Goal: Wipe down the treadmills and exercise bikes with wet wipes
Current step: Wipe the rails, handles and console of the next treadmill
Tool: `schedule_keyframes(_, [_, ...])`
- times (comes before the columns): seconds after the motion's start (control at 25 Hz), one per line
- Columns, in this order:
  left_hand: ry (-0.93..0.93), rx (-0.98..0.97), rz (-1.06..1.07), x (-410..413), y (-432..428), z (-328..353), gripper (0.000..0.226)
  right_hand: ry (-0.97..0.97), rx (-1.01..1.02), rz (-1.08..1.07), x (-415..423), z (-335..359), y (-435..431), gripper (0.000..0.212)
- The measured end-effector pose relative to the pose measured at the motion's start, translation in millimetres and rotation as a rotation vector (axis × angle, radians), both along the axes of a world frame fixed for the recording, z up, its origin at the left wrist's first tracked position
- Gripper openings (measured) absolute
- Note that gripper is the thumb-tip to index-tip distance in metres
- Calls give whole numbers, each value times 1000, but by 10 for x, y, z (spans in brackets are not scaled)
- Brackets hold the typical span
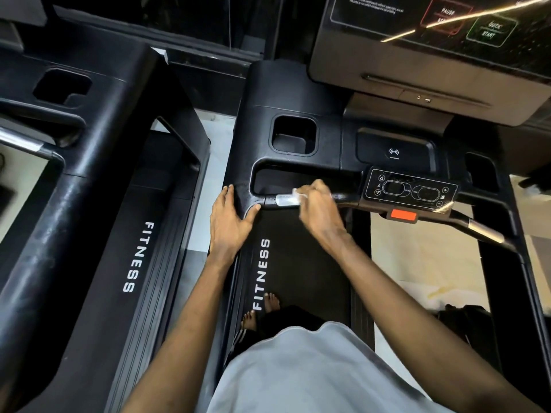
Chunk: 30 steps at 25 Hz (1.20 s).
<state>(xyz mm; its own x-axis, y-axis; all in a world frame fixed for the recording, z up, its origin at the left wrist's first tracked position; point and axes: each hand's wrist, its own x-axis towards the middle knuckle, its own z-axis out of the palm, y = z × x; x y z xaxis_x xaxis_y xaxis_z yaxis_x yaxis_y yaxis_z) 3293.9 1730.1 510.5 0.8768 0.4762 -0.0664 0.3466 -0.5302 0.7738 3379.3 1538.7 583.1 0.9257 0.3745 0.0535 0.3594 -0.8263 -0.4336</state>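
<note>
Gym bay, treadmill point(262, 93) console from above. Wet wipe point(297, 193), pinched by the right hand point(320, 207), lies on the handlebar point(283, 201) at centre; left hand point(231, 217) rests flat at 9 o'clock. Control panel point(411, 190) at 3 o'clock: an overlong stroke may press keys.

Dim room, pale floor point(417, 263).
I see light tile at R and in centre strip, dark wall point(190, 28) up top, dark lump point(465, 318) on floor R, can't ID.
</note>
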Motion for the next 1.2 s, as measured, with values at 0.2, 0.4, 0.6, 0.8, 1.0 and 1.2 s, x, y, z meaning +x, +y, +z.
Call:
schedule_keyframes(0.2, [18, -73, 58, -140, 19, -30, 88, 74, 122, 274, -72, -83, 615, 23])
schedule_keyframes(0.4, [62, -98, 56, -82, 12, 81, 83, 110, 148, 345, 359, -103, 822, 25])
schedule_keyframes(0.6, [130, -111, 52, 73, 44, 171, 88, 22, 146, 291, 763, -174, 880, 26])
schedule_keyframes(0.8, [140, -112, 89, 327, 46, 292, 75, -6, 125, 326, 908, -122, 803, 28])
schedule_keyframes(1.0, [136, -71, 88, 592, 44, 363, 68, -35, 144, 140, 1114, -57, 310, 23])
schedule_keyframes(1.2, [135, -63, 120, 639, 45, 356, 71, 17, 177, 259, 1043, -63, 843, 27])
